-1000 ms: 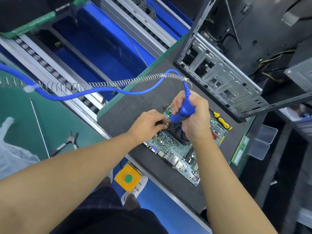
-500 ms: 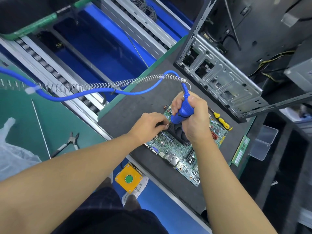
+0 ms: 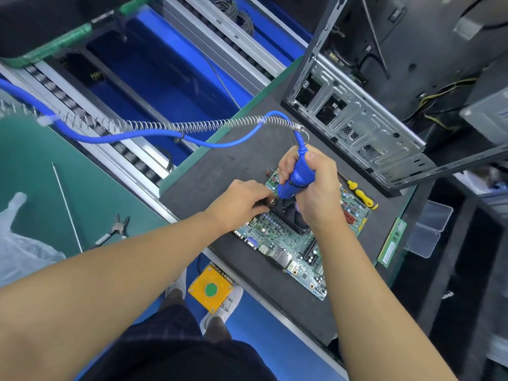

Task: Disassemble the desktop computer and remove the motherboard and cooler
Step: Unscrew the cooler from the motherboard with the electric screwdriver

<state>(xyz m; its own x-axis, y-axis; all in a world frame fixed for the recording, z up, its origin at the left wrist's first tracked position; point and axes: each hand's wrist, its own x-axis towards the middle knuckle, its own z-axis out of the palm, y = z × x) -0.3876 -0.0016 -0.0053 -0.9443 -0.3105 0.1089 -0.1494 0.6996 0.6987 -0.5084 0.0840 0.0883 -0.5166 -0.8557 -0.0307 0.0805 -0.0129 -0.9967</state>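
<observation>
A green motherboard (image 3: 291, 243) lies flat on the dark mat (image 3: 209, 171), with a black cooler fan (image 3: 292, 213) mounted on it. My right hand (image 3: 316, 193) grips a blue powered screwdriver (image 3: 298, 177), its tip pointed down at the cooler's left corner. My left hand (image 3: 242, 202) sits at that same corner, fingers curled close around the tip; what they pinch is hidden. The open computer case (image 3: 365, 125) stands behind the board at the right.
A blue hose with a coiled spring (image 3: 170, 126) runs left from the screwdriver. A yellow-handled screwdriver (image 3: 360, 193) and a RAM stick (image 3: 391, 243) lie right of the board. Pliers (image 3: 115, 229) rest on the green bench. A yellow button box (image 3: 210, 288) hangs below the table edge.
Both hands and the screwdriver stay at the cooler's corner; only a slight shift of the view.
</observation>
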